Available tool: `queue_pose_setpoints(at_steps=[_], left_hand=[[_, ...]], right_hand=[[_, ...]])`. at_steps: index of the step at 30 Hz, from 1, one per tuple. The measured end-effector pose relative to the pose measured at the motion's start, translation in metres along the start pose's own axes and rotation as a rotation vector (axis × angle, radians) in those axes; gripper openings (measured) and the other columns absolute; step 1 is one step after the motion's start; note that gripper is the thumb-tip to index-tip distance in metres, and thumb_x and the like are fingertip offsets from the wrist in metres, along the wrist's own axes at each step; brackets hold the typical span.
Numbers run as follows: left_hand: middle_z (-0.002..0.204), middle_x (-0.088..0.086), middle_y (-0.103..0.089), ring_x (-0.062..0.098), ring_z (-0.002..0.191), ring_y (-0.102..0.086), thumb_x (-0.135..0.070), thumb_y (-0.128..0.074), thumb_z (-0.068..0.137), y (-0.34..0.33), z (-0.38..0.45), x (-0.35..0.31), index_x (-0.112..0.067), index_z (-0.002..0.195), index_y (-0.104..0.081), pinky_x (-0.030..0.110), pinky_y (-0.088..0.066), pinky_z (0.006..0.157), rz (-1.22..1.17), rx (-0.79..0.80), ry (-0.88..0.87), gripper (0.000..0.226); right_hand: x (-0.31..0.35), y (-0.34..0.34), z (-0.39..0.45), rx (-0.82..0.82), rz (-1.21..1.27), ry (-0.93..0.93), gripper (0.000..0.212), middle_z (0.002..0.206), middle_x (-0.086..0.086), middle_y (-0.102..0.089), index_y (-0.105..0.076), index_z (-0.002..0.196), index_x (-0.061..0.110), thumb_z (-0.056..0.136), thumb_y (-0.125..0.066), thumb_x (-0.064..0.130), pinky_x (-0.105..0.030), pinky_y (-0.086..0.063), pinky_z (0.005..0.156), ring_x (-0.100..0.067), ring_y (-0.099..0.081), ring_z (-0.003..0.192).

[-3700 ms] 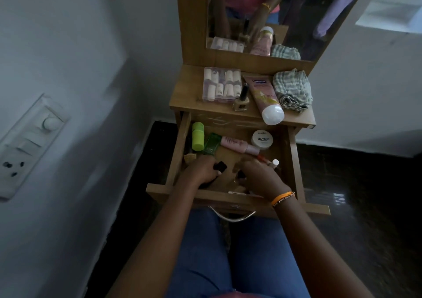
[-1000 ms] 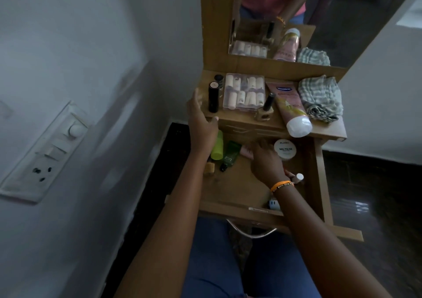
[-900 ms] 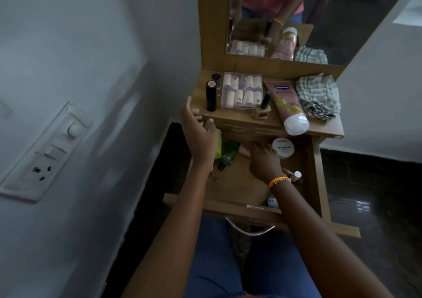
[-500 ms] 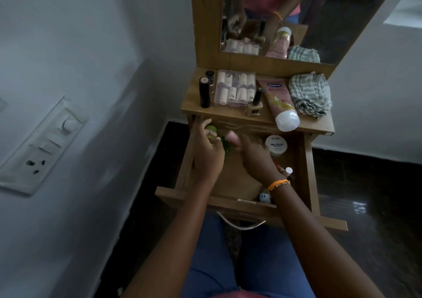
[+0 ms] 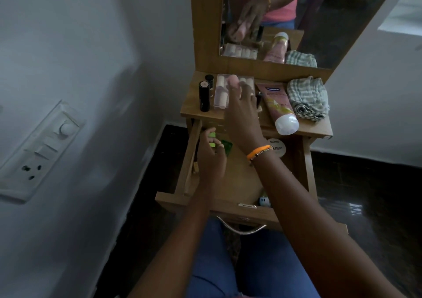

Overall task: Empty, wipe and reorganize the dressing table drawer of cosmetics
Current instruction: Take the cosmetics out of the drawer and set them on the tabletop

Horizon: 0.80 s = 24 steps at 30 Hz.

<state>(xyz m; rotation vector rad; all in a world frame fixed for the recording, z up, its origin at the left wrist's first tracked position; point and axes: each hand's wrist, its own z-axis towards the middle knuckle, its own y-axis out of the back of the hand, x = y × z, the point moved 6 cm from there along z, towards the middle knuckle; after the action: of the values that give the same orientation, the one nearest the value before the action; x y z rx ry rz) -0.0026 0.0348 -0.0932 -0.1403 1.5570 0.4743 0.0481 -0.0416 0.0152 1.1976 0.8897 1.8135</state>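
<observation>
The drawer [image 5: 307, 167] stands pulled out in the lower middle of the frame, under the bench [image 5: 319, 129]. The right hand [image 5: 242, 110] reaches up from it to the centre of the frame, its grip clamped on a pink tube [image 5: 233, 79], blurred, held over a clear box [image 5: 220, 94] of small rolls on the bench. An orange bracelet [image 5: 258, 152] sits on that wrist. The left hand [image 5: 211, 158] is at the drawer's left side with fingers curled by a light green bottle [image 5: 212, 135]; whether its grip has the bottle I cannot tell. A dark green bottle [image 5: 227, 147] lies just right of it, and a round white jar [image 5: 279, 148] lies toward the drawer's upper right.

On the bench, left of the box, stand a black lipstick [image 5: 204, 97] and a small black-capped bottle [image 5: 209, 79]. To the right lie a large pink lotion tube [image 5: 278, 106] and a checked cloth [image 5: 307, 99]. A mirror [image 5: 319, 24] rises above. A switch panel [image 5: 38, 151] is on the wall at left.
</observation>
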Motion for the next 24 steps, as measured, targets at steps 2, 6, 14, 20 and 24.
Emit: queue_pose_setpoints(at_steps=[2, 6, 14, 20, 24], left_hand=[[0.094, 0.001, -0.055, 0.013, 0.099, -0.054, 0.004, -0.052, 0.085, 0.001, 0.001, 0.000, -0.011, 0.124, -0.051, 0.012, -0.045, 0.075, -0.006, -0.008, 0.009, 0.042], [0.084, -0.013, -0.051, 0.011, 0.095, -0.054, 0.008, -0.052, 0.083, 0.001, -0.001, -0.002, -0.005, 0.123, -0.052, 0.001, -0.040, 0.067, 0.006, -0.030, -0.013, 0.042], [0.101, 0.000, -0.055, 0.013, 0.097, -0.053, 0.008, -0.044, 0.085, 0.005, 0.002, 0.005, -0.011, 0.118, -0.056, 0.027, -0.046, 0.082, 0.131, 0.017, 0.066, 0.040], [0.126, 0.008, -0.055, 0.022, 0.112, -0.054, -0.005, -0.045, 0.093, 0.009, 0.006, 0.026, -0.009, 0.123, -0.057, 0.027, -0.043, 0.088, 0.170, 0.085, 0.141, 0.033], [0.148, 0.002, -0.033, 0.022, 0.132, -0.038, 0.002, -0.041, 0.092, 0.001, 0.003, 0.028, -0.018, 0.141, -0.041, 0.032, -0.035, 0.107, 0.363, 0.244, 0.181, 0.054]], right_hand=[[-0.002, -0.017, 0.014, 0.085, -0.176, -0.004, 0.048, 0.144, -0.021, -0.025, -0.037, 0.129, 0.000, 0.082, -0.036, -0.007, -0.048, -0.031, 0.105, -0.039, -0.027, 0.130], [-0.015, -0.041, 0.036, 0.201, -0.217, -0.081, 0.040, 0.150, -0.019, -0.014, -0.041, 0.129, 0.005, 0.090, -0.040, 0.010, -0.048, -0.038, 0.097, -0.043, -0.032, 0.124], [0.005, -0.001, 0.000, 0.057, -0.120, -0.029, 0.048, 0.146, -0.015, -0.030, -0.041, 0.135, 0.004, 0.088, -0.041, -0.002, -0.039, -0.044, 0.095, -0.034, -0.036, 0.128], [-0.029, -0.029, -0.057, 0.305, -0.061, -0.153, 0.030, 0.106, -0.016, -0.064, -0.061, 0.107, 0.007, 0.087, -0.040, 0.001, -0.041, -0.053, 0.073, -0.037, -0.062, 0.094], [-0.060, -0.104, -0.067, 0.669, -0.057, -0.100, 0.054, 0.144, -0.016, -0.037, -0.036, 0.138, 0.012, 0.087, -0.054, 0.011, -0.045, -0.038, 0.105, -0.036, -0.042, 0.127]])
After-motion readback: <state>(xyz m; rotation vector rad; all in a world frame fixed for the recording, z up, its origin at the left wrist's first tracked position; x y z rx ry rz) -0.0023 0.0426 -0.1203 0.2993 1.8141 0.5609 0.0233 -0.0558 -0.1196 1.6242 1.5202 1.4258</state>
